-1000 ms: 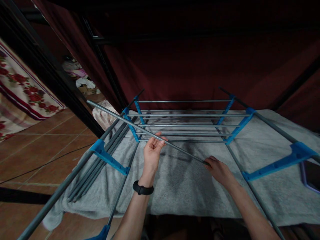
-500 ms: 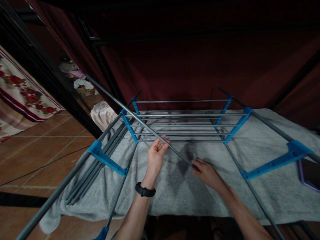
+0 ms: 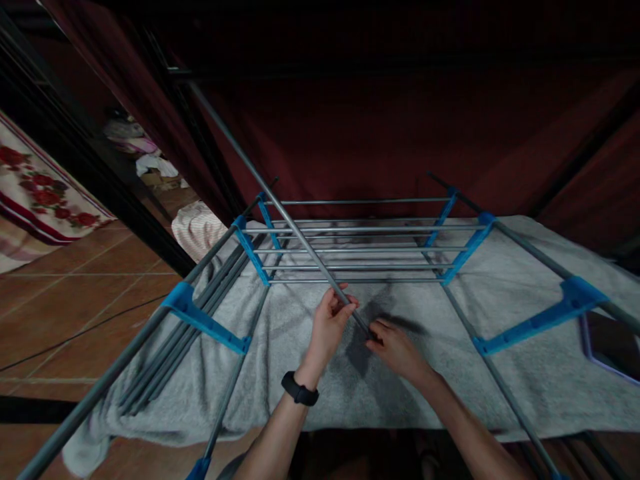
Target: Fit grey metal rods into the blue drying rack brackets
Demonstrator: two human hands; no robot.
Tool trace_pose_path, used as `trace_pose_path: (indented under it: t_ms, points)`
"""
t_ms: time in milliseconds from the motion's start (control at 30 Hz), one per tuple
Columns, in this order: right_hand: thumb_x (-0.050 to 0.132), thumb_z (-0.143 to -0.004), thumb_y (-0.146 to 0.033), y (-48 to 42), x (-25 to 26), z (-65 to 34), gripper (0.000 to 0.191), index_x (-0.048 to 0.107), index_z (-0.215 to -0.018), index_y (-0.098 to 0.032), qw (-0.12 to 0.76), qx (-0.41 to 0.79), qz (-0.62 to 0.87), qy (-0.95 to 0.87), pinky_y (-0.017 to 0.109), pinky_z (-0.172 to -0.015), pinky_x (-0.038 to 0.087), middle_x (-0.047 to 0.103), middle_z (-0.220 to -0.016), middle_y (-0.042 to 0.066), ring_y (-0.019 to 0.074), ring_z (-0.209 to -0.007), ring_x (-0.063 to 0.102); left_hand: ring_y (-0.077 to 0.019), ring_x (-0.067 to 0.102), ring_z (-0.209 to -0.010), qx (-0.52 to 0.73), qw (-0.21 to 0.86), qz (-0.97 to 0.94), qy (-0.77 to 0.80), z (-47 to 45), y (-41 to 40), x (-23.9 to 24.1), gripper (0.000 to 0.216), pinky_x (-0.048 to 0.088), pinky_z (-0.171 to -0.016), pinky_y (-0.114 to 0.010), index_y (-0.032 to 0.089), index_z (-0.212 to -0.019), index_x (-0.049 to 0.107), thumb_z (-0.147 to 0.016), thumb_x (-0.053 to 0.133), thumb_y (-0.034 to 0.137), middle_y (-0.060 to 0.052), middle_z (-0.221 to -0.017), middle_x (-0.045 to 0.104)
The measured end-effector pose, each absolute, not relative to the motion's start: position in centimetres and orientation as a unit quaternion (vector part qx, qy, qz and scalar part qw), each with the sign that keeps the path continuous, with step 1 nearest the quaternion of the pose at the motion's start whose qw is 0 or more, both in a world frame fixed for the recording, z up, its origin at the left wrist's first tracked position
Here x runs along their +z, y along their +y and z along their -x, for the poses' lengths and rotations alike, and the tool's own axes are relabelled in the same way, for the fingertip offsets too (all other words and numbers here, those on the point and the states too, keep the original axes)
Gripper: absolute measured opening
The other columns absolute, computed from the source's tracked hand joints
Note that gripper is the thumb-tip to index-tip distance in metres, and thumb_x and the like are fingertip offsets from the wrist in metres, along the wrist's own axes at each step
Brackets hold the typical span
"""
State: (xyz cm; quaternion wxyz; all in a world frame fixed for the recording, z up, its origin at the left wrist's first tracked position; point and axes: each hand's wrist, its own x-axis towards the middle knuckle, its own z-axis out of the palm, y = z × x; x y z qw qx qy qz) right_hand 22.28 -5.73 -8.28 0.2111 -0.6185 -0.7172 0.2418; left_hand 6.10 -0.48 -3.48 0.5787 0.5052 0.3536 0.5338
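Note:
A long loose grey metal rod (image 3: 265,187) slants up and away to the left from my hands, over a drying rack (image 3: 360,250) of grey rods and blue plastic brackets. My left hand (image 3: 330,327), with a black band on the wrist, pinches the rod a little above its near end. My right hand (image 3: 395,347) is closed round the rod's near end, low over the grey towel (image 3: 450,373). The two hands are close together. The rack lies on the towel.
A blue bracket (image 3: 205,320) and grey side rails stand at the left, another blue bracket (image 3: 545,317) at the right. A dark red curtain hangs behind. A flowered cloth (image 3: 40,193) and brown floor tiles lie to the left. A dark flat object (image 3: 607,343) rests at the towel's right edge.
The rod's far end has swung upward and toward the middle, so it stands much steeper. My right hand has moved left with the near end, closer to my left hand.

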Motion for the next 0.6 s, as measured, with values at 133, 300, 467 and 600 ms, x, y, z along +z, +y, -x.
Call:
trace_pose_path:
  t_ms: [133, 300, 467, 600]
  points:
    - [0.055, -0.082, -0.023, -5.7, -8.5, -21.5, 0.009, 0.048, -0.076, -0.022, 0.23, 0.254, 0.614, -0.711, 0.027, -0.067, 0.036, 0.054, -0.083, 0.0, 0.0137, -0.074, 0.054, -0.0158, 0.064, -0.085, 0.505, 0.581, -0.529, 0.356, -6.7, -1.2, -4.3, 0.04, 0.048, -0.082, -0.031, 0.019, -0.115, 0.053, -0.077, 0.065, 0.02, -0.003, -0.088, 0.066]
    - [0.054, -0.084, -0.026, -5.8, -8.1, -21.6, 0.006, 0.052, -0.08, -0.022, 0.266, 0.287, 0.58, -0.714, 0.028, -0.068, 0.04, 0.058, -0.085, 0.001, 0.0149, -0.077, 0.057, -0.0159, 0.063, -0.086, 0.49, 0.583, -0.552, 0.339, -6.1, -1.0, -4.3, 0.04, 0.047, -0.082, -0.031, 0.019, -0.119, 0.049, -0.081, 0.059, 0.02, -0.003, -0.089, 0.065]
    - [0.051, -0.086, -0.034, -5.3, -7.9, -23.2, 0.02, 0.06, -0.101, -0.024, 0.341, 0.318, 0.567, -0.679, 0.031, -0.078, 0.046, 0.066, -0.098, 0.003, 0.0172, -0.089, 0.062, -0.0136, 0.059, -0.084, 0.496, 0.537, -0.594, 0.336, -4.7, -0.1, -4.2, 0.041, 0.044, -0.084, -0.029, 0.019, -0.124, 0.047, -0.084, 0.052, 0.016, -0.002, -0.086, 0.061]
    - [0.051, -0.085, -0.036, -4.6, -8.5, -24.7, 0.023, 0.064, -0.099, -0.023, 0.384, 0.3, 0.588, -0.646, 0.033, -0.077, 0.049, 0.068, -0.096, 0.004, 0.0174, -0.085, 0.063, -0.0131, 0.056, -0.084, 0.481, 0.478, -0.64, 0.361, -3.5, 0.6, -4.4, 0.044, 0.043, -0.085, -0.029, 0.019, -0.128, 0.046, -0.085, 0.046, 0.013, -0.001, -0.087, 0.059]
